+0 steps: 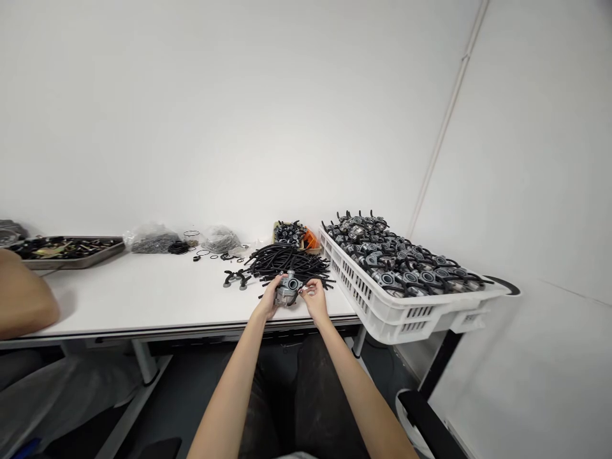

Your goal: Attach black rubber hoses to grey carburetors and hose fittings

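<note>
A small silver-grey carburetor (286, 292) with a round dark bore is held just above the table's front edge. My left hand (270, 298) is closed around its left side. At the carburetor's right side, my right hand (313, 297) pinches a short black hose, whose far end is partly hidden by the fingers. Directly behind both hands lies a loose pile of black hoses (282, 260). Two black pieces with round grey ends (236, 278) rest left of the pile.
On my right stands a white plastic basket (354, 290) heaped with carburetors (382, 255). Behind the hoses are a yellow bin of parts (289, 233) and an orange container (310, 240). Plastic bags (153, 238), rings and a metal tray (95, 252) line the wall; another person's arm (23, 296) rests far left.
</note>
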### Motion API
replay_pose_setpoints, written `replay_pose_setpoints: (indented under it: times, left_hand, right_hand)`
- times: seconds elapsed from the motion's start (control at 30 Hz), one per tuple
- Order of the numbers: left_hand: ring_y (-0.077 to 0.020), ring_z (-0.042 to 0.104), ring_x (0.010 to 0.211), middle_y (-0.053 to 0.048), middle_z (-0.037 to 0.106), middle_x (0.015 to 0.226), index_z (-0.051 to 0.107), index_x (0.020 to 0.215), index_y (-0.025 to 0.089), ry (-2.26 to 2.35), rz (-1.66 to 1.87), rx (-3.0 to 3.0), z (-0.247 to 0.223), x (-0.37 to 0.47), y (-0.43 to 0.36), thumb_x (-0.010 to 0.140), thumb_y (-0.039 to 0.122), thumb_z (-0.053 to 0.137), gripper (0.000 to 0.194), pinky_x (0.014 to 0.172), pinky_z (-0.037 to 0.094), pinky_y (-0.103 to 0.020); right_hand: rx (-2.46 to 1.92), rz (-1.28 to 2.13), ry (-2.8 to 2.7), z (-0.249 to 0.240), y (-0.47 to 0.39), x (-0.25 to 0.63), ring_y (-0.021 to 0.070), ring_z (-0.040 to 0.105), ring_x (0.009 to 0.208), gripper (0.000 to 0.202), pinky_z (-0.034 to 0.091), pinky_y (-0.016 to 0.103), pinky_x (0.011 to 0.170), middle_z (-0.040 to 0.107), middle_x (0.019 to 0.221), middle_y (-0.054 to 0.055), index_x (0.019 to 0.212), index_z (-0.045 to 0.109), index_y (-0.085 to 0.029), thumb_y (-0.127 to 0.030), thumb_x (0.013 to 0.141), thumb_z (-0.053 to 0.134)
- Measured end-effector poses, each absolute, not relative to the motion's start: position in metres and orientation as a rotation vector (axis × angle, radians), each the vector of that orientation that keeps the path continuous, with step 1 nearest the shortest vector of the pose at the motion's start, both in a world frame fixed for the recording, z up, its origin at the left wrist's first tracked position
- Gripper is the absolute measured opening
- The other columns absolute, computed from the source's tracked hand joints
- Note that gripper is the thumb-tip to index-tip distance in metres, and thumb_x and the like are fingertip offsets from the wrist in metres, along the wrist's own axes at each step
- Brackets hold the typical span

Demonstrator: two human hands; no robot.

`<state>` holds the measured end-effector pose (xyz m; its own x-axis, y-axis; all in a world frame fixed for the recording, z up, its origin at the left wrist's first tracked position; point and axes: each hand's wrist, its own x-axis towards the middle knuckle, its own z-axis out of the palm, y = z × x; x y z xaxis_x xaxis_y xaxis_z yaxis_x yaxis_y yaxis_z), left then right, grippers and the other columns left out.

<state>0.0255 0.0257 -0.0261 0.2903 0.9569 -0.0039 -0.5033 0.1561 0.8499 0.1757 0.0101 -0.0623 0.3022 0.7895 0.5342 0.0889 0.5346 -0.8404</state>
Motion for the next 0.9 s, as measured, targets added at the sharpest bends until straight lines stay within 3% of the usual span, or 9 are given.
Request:
replay_pose_setpoints:
  times: [0.4,0.57,0.73,0.9]
  left_hand:
    - [-0.0210,0.063,0.098,-0.009,0.061,0.118,0.057,0.121,0.016,0.637,1.196,0.870,-0.029,0.026,0.027,0.091,0.037,0.057,0.036,0.082,0.055,-0.042]
    - [-0.0207,0.063,0.097,-0.009,0.061,0.117,0.057,0.120,0.016,0.638,1.185,0.883,-0.029,0.027,0.027,0.091,0.038,0.057,0.036,0.081,0.055,-0.041]
    - [-0.0204,0.063,0.095,-0.009,0.062,0.115,0.057,0.119,0.016,0.636,1.173,0.912,-0.027,0.026,0.025,0.092,0.039,0.056,0.036,0.080,0.055,-0.041]
    - [-0.0216,0.063,0.099,-0.009,0.061,0.118,0.057,0.120,0.016,0.632,1.204,0.962,-0.030,0.027,0.027,0.091,0.037,0.057,0.036,0.083,0.054,-0.042]
  right_hand:
    - [-0.869,0.543,-1.291,-0.062,0.004,0.178,0.0194,0.055,0.088,0.029,0.047,0.031,0.070,0.050,0.133,0.011,0.096,0.062,-0.022,-0.034,0.071,0.071]
    - [-0.798,0.671,-1.330,-0.061,0.004,0.180,0.0223,0.058,0.099,0.032,0.049,0.032,0.076,0.055,0.136,0.012,0.099,0.059,-0.023,-0.036,0.072,0.071]
    - [-0.702,0.846,-1.342,-0.057,0.003,0.182,0.0250,0.058,0.113,0.037,0.051,0.035,0.082,0.043,0.150,0.014,0.095,0.054,-0.025,-0.041,0.070,0.075]
    - [-0.617,1.016,-1.318,-0.053,0.002,0.184,0.0260,0.052,0.128,0.045,0.042,0.041,0.101,0.049,0.146,0.013,0.089,0.052,-0.026,-0.043,0.061,0.083]
